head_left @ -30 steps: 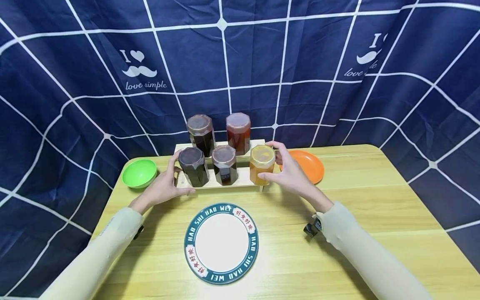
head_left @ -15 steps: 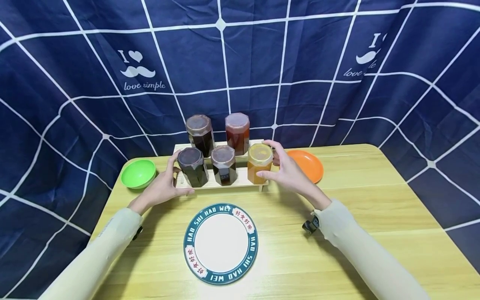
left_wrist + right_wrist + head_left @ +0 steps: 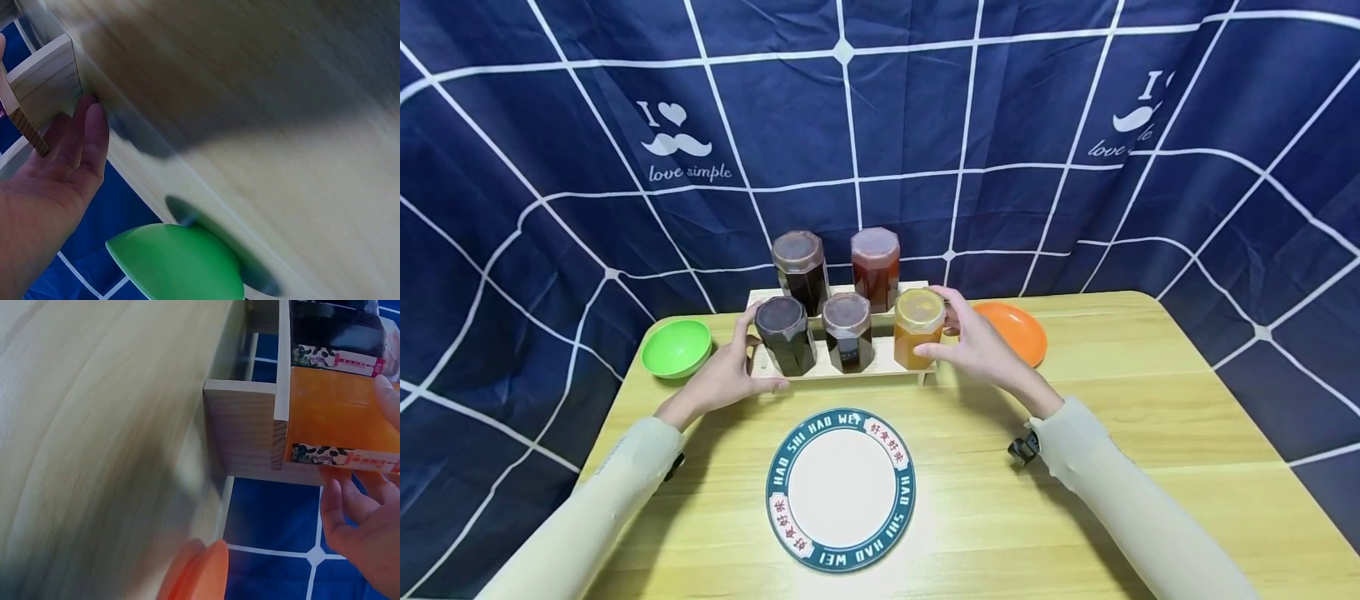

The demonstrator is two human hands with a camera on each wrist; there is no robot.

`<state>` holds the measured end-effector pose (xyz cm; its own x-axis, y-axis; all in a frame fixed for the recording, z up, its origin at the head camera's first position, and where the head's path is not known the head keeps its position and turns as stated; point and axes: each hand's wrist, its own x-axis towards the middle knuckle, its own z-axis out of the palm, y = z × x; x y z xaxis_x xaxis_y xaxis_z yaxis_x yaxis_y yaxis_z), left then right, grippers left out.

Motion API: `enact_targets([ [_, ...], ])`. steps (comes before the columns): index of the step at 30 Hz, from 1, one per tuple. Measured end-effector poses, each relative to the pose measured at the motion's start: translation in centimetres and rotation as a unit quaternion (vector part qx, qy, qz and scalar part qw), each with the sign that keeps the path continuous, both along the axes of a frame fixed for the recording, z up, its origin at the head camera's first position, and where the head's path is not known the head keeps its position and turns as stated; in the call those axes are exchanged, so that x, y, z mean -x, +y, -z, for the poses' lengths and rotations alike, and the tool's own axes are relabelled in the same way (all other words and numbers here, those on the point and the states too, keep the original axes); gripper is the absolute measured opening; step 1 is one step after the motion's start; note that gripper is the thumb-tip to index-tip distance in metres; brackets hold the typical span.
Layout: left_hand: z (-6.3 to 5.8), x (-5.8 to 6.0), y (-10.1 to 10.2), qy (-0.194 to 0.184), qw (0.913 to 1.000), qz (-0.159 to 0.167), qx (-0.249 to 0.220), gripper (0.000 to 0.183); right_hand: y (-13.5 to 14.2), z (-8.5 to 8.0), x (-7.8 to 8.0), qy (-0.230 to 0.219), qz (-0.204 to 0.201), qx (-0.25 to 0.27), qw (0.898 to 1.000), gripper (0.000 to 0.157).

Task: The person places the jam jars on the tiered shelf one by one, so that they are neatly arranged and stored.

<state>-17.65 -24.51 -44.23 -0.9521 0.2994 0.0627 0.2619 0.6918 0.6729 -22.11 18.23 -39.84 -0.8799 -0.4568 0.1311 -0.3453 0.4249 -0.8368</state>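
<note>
A two-step wooden rack (image 3: 887,357) stands at the table's back edge, bearing several capped glass jars. On its lower step are a dark jar (image 3: 788,340) at the left, another dark jar (image 3: 848,333) in the middle and an orange-yellow jar (image 3: 917,332) at the right. A dark jar (image 3: 803,271) and a red jar (image 3: 876,268) occupy the upper step. My left hand (image 3: 726,371) grips the rack's left end, thumb at the front; the left wrist view has its fingers beneath the board. With thumb in front and fingers at its side, my right hand (image 3: 973,342) holds the orange-yellow jar.
A white plate with a green lettered rim (image 3: 778,471) lies in front of the rack. To the left is a green bowl (image 3: 677,348), to the right an orange plate (image 3: 1026,333). A blue, white-lined cloth (image 3: 910,125) hangs behind the table.
The orange-yellow jar, held in my right hand, has shifted very slightly left along the lower step. My left hand keeps its place on the rack.
</note>
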Motion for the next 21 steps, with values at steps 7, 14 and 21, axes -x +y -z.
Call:
enact_targets([
  [7,-0.5,-0.3,0.1,0.003,1.0,0.005,0.007,0.132,0.6,0.1,0.0,0.011,0.004,-0.009,1.0,0.099],
  [14,-1.3,-3.5,-0.9,0.034,0.9986,-0.017,0.038,0.112,2.5,-0.1,-1.3,0.051,0.008,-0.038,0.998,0.095],
  [21,-1.3,-7.7,-2.9,0.053,0.9965,-0.053,0.036,0.102,5.0,0.4,-2.7,0.048,-0.002,-0.054,0.997,0.079],
])
